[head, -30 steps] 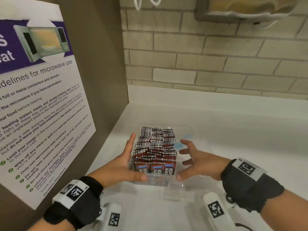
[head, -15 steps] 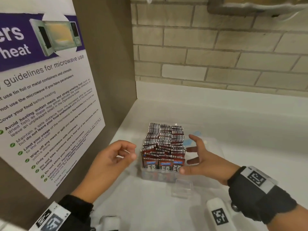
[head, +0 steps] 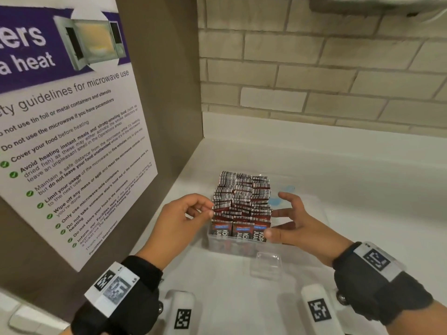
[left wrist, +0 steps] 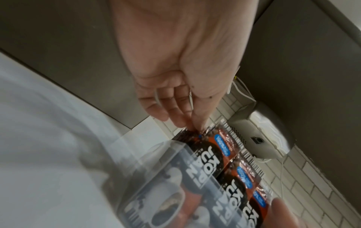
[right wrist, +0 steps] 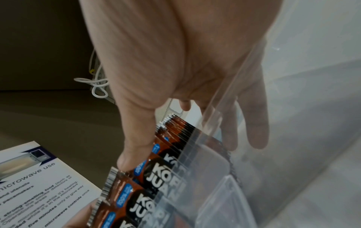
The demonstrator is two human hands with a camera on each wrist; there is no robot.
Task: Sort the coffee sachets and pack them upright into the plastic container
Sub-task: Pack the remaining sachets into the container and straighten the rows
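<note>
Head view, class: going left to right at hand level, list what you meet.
Microwave guidelines poster → left hand → coffee sachets upright in the plastic container → right hand.

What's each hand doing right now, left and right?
Left hand: fingertips pinch a coffee sachet at the left edge of the pack.
Right hand: open, fingers spread, thumb touching the front sachets.

Sachets (head: 242,209) showing red-brown faces, black-and-white striped edges, blue labels, white lettering; container (head: 232,245) appearing clear; poster (head: 72,131) displaying purple banner, green ticks; wristbands (head: 379,274) appearing black.
</note>
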